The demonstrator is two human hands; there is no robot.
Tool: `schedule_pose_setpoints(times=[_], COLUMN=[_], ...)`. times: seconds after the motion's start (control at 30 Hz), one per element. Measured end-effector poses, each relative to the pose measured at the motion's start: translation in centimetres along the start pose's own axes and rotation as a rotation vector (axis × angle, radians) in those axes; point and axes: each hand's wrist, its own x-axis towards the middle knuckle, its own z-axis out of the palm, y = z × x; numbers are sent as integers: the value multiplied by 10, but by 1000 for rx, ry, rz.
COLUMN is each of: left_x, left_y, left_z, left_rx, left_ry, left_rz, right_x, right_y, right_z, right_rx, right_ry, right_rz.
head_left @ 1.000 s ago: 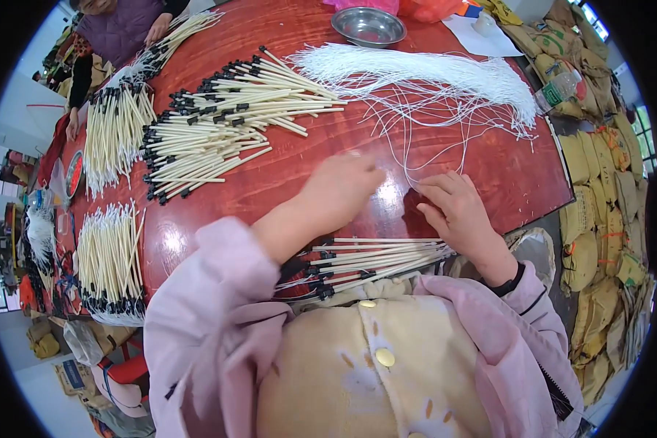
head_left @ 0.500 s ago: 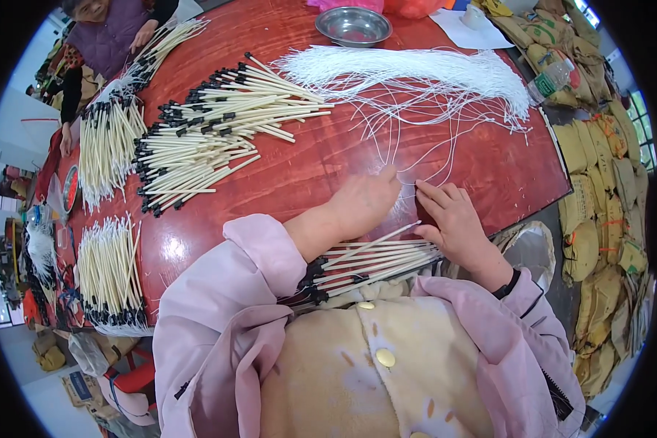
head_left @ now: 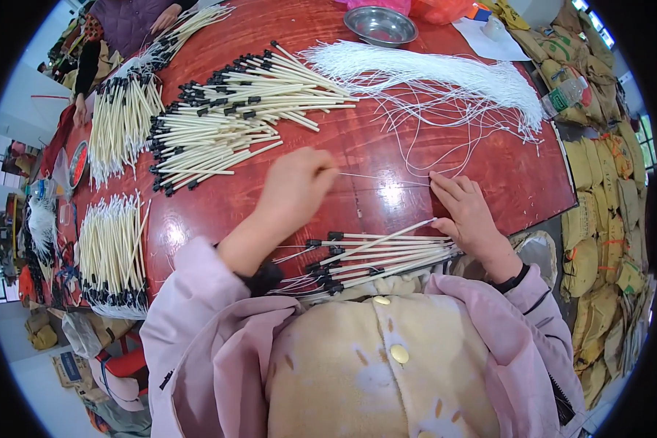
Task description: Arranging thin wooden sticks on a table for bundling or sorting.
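Note:
My left hand point(head_left: 299, 184) is closed in a pinch on the end of a thin white cord point(head_left: 376, 177), drawn out over the red table. The cord runs to the fingertips of my right hand point(head_left: 466, 210), which press it down on the tabletop. My right thumb touches the white-tipped end of one pale stick point(head_left: 400, 235). Below the hands, against my body, lies a small bunch of pale sticks point(head_left: 387, 255) with black ends at the left. A large bundle of loose white cords point(head_left: 431, 69) spreads beyond my right hand, some strands trailing near it.
Pale black-ended sticks lie in a big pile point(head_left: 233, 109) and in corded bundles point(head_left: 114, 255) on the left. A metal bowl point(head_left: 381, 36) and a plastic bottle point(head_left: 564, 96) stand far off. Sacks point(head_left: 598, 219) line the right. Another person's hand point(head_left: 166, 18) works at far left.
My left hand has moved left and up, away from the right one, pulling the white cord out straight. My right hand keeps its place by the cord and stick tip. The view has shifted slightly.

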Motion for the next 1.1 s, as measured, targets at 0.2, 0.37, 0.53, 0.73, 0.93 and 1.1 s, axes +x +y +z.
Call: schedule_pose_setpoints(times=[0.2, 0.37, 0.53, 0.73, 0.93, 1.1], left_x=[-74, -106, -108, -83, -65, -60], left_y=[-29, -37, -41, -73, -126, -122], left_z=[-36, -28, -39, -73, -87, -98], left_rx=[-130, 161, 232, 476, 760, 794], left_ry=[80, 139, 124, 203, 71, 118], left_rz=[-486, -539, -509, -283, -25, 175], right_x=[40, 62, 65, 64, 63, 66], right_y=[-15, -23, -22, -25, -25, -26], right_z=[4, 1, 8, 4, 9, 12], right_rx=[-97, -88, -76, 3, 44, 82], right_ry=[-37, -83, -98, -91, 2, 23], right_rz=[-108, -128, -133, -123, -137, -120])
